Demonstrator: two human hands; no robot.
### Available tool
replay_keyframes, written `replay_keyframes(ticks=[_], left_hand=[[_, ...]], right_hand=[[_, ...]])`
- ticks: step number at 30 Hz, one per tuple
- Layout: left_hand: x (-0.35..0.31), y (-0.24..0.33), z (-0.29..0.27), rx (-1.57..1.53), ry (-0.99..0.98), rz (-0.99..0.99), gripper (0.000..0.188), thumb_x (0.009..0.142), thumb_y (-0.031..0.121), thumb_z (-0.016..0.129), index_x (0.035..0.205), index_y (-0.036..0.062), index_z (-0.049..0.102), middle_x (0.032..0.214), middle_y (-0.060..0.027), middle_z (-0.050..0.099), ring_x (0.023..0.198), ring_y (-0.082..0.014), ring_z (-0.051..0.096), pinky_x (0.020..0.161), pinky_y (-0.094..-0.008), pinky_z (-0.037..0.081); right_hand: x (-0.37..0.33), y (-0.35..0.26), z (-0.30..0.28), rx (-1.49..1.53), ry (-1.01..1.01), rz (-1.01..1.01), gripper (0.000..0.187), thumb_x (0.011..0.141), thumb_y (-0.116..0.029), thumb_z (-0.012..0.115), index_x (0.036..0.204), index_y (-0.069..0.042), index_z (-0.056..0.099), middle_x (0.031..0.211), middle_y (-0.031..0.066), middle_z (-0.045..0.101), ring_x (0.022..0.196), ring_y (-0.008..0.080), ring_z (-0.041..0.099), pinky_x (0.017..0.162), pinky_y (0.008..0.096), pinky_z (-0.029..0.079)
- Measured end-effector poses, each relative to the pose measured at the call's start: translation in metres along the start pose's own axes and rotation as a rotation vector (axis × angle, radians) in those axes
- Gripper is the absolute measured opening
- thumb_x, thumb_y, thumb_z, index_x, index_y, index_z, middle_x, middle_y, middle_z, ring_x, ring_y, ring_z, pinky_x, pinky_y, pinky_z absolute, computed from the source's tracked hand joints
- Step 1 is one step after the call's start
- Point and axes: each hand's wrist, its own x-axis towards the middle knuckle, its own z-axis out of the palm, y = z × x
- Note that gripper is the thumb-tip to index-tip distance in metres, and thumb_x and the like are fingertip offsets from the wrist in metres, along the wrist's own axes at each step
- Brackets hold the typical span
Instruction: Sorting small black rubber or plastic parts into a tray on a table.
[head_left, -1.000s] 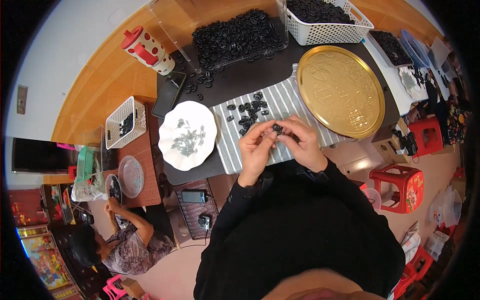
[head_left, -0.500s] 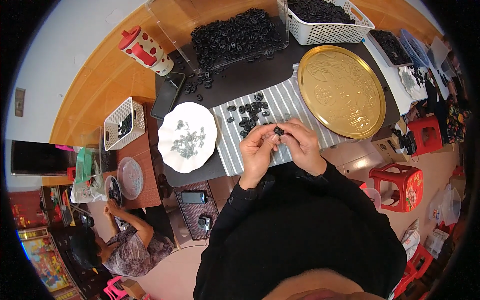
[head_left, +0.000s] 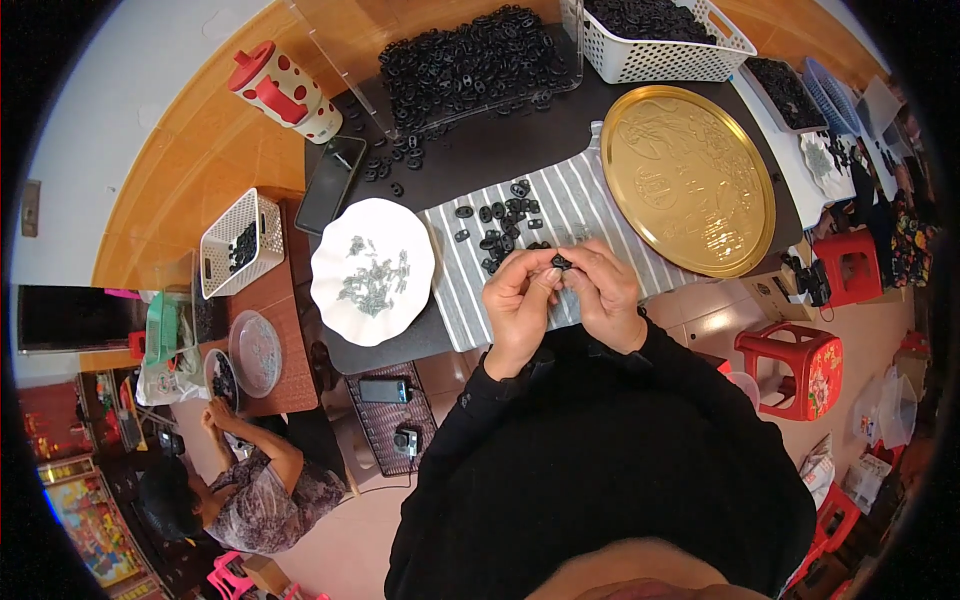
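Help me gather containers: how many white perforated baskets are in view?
2: one basket beyond the gold tray, another basket at the brown table on the left. Others may be hidden.

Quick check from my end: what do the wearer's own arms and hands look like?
Long black sleeves cover both arms to near the wrists, with a small pale mark on the left one. The left hand and right hand are ungloved.
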Motion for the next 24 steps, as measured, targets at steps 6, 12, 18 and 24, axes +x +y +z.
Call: replay_keyframes(ticks=[6,12,18,24], left_hand=[[0.006,0.002,0.002,-0.037,-0.018,-0.023,0.019,0.089,-0.007,0.060,0.107,-0.0035,0.067,0.085,-0.0031,0.059,0.068,-0.0068,0.055,0.057,-0.0197,0.045],[0.003,0.003,0.001,-0.088,-0.120,-0.067,0.040,0.090,-0.004,0.063,0.130,-0.0014,0.055,0.091,-0.0023,0.062,0.075,-0.0066,0.055,0.064,-0.0207,0.046],[-0.004,-0.006,-0.002,-0.074,-0.130,-0.026,0.041,0.090,-0.004,0.063,0.129,-0.0006,0.056,0.091,-0.0018,0.062,0.074,-0.0053,0.054,0.064,-0.0195,0.045],[-0.006,0.004,-0.006,-0.066,-0.077,0.042,0.023,0.091,-0.002,0.062,0.114,-0.0026,0.064,0.091,-0.0042,0.061,0.074,-0.0074,0.057,0.063,-0.0194,0.045]], right_hand=[[0.004,0.003,0.000,0.033,0.016,-0.003,0.025,0.082,0.012,0.056,0.105,0.004,0.061,0.085,0.0122,0.058,0.067,0.0216,0.059,0.059,0.0290,0.047],[0.011,0.005,-0.050,0.474,-0.246,0.594,0.019,0.084,0.005,0.062,0.102,0.001,0.063,0.082,0.0026,0.061,0.069,0.0098,0.057,0.058,0.0225,0.044],[0.129,-0.044,-0.097,0.568,0.218,0.481,0.032,0.085,-0.011,0.067,0.114,0.003,0.062,0.092,0.0046,0.068,0.071,0.0073,0.059,0.066,0.0215,0.047],[0.088,-0.021,-0.091,0.256,-0.212,0.562,0.023,0.090,-0.014,0.065,0.109,-0.002,0.068,0.096,0.0048,0.072,0.077,0.0087,0.064,0.064,0.0205,0.047]])
